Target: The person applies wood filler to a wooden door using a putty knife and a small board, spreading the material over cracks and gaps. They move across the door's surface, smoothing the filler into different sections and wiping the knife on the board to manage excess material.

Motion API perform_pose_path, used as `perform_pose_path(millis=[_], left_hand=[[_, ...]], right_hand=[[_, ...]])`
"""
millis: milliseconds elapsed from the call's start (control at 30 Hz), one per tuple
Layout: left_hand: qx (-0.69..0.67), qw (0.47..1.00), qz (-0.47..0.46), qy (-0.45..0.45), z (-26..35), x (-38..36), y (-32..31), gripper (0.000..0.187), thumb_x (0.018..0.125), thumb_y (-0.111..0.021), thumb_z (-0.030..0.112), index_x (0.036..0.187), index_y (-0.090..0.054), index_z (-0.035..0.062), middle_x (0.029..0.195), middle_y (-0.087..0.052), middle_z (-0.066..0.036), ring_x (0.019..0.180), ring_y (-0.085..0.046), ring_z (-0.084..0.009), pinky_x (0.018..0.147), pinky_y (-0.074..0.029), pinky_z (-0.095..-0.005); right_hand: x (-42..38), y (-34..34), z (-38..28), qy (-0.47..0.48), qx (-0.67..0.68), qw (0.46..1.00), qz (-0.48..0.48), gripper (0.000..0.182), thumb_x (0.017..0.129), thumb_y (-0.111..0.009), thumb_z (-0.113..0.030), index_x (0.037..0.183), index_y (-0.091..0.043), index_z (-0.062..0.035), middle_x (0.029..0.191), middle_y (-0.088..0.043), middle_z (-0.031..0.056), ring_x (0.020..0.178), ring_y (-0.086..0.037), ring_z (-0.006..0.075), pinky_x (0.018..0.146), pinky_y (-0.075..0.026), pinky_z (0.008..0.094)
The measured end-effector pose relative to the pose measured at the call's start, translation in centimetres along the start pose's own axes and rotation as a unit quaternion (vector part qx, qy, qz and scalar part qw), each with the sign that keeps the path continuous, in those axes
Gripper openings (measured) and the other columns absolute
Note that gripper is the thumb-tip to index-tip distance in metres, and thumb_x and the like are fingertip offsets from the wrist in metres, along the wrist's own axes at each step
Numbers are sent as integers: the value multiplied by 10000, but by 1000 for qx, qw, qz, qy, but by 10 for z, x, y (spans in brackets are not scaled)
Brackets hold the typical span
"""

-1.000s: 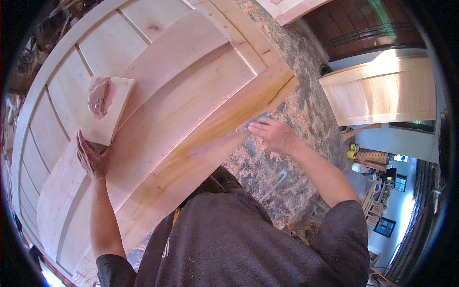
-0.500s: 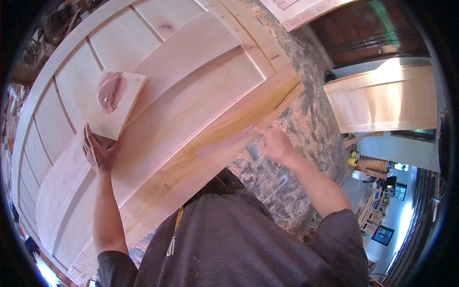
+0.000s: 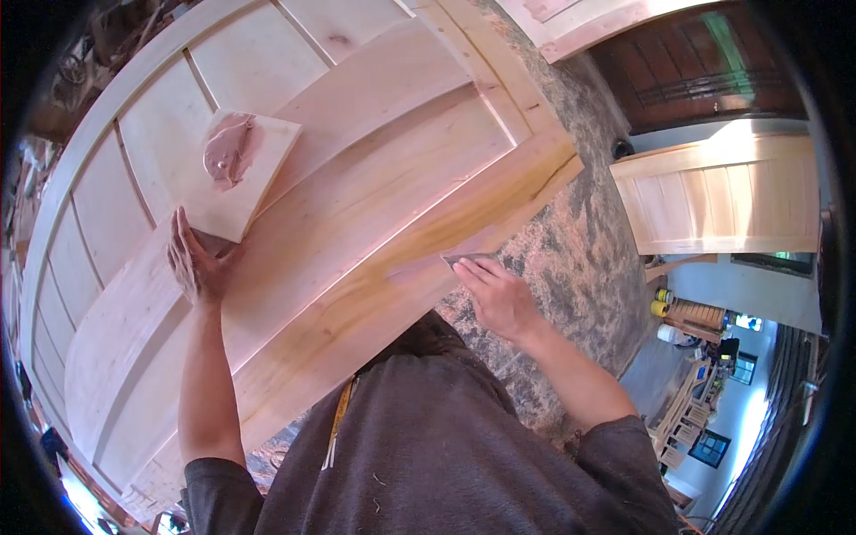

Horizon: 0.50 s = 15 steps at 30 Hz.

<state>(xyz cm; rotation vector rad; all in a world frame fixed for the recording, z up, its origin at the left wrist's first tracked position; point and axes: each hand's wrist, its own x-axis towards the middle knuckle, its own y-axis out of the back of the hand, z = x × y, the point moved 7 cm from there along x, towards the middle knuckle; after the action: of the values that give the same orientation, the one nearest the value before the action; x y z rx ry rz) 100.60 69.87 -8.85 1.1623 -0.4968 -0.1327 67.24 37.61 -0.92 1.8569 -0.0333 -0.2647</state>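
Note:
A large pale wooden door panel (image 3: 330, 223) with a curved rail and slats lies before me. On it rests a small square board (image 3: 209, 201) bearing a smear of pink filler (image 3: 232, 152). My left hand (image 3: 201, 267) grips the near corner of this small board, thumb and fingers on either side. With its fingers pressed together, my right hand (image 3: 499, 299) holds a thin dark scraper (image 3: 456, 261) against the panel's near edge strip. Beside the blade, a streak of pink filler (image 3: 428, 259) runs along the yellowish wood.
Sawdust covers the floor (image 3: 571, 241) beyond the panel's right edge. Another pale door panel (image 3: 722, 196) stands at the right, near a dark wooden door (image 3: 695, 67). Shelves, containers (image 3: 669, 334) and windows are at the lower right.
My right hand has moved left and slightly down along the edge strip, and the scraper now shows. The view has shifted, so the panel and small board appear a little further right.

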Motion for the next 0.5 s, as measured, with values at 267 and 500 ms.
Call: perform_pose_path(millis=[267,500], left_hand=[[-4,1000,6,-4,-1,0,0,1194,598,-889,510,1550,-307,83,1555,-403,-162,1417,-396,-341,1163,-305,-481],[0,1000,-13,3,-2,0,-2,1221,589,-891,507,1559,-280,87,1571,-380,-156,1410,-401,-339,1165,-296,-482]], right_hand=[[-10,-43,-11,19,-63,995,71,467,840,-583,-36,1302,-630,7,1319,-641,184,1252,-569,359,1030,-510,437],[-8,-39,-12,-9,-50,999,5,456,850,-587,-77,1301,-648,-52,1342,-645,130,1252,-578,306,976,-554,384]])
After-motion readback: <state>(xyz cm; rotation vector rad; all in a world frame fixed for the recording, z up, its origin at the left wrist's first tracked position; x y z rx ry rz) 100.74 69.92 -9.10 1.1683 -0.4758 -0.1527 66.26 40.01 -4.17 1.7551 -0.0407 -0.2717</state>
